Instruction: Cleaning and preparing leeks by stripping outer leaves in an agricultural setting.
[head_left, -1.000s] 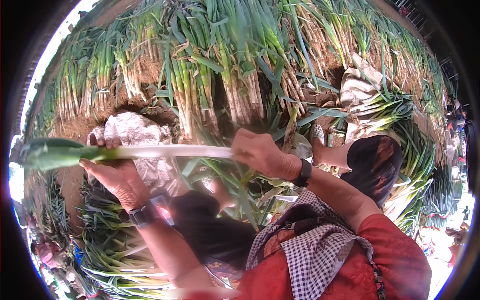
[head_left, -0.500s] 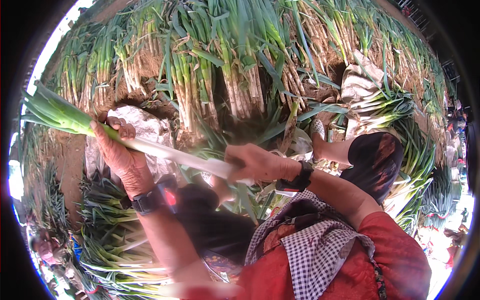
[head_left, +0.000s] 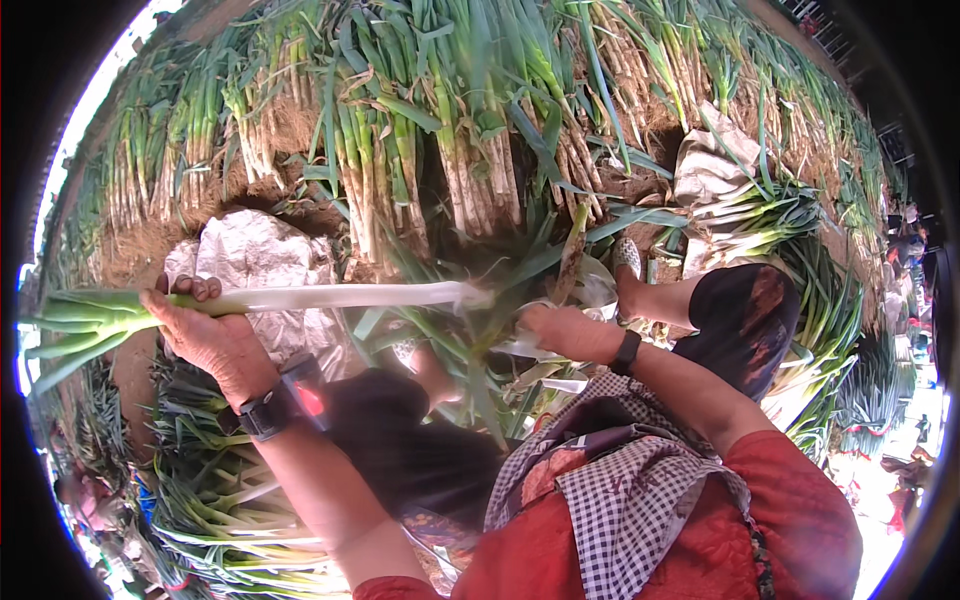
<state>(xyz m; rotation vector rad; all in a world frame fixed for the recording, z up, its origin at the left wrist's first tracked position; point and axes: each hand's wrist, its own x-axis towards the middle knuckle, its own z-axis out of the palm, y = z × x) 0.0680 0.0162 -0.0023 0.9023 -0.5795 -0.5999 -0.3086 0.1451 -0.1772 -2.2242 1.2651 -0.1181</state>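
Your left hand (head_left: 222, 342) grasps a long, white-stemmed, green-leaved onion (head_left: 350, 296); your right hand (head_left: 568, 333) is beyond its root end, grip too blurred to tell.

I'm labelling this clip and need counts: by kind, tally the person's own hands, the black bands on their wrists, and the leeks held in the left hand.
Hands, left hand and right hand: 2
Bands, left band and right band: 2
Held leek: 1
Total: 5
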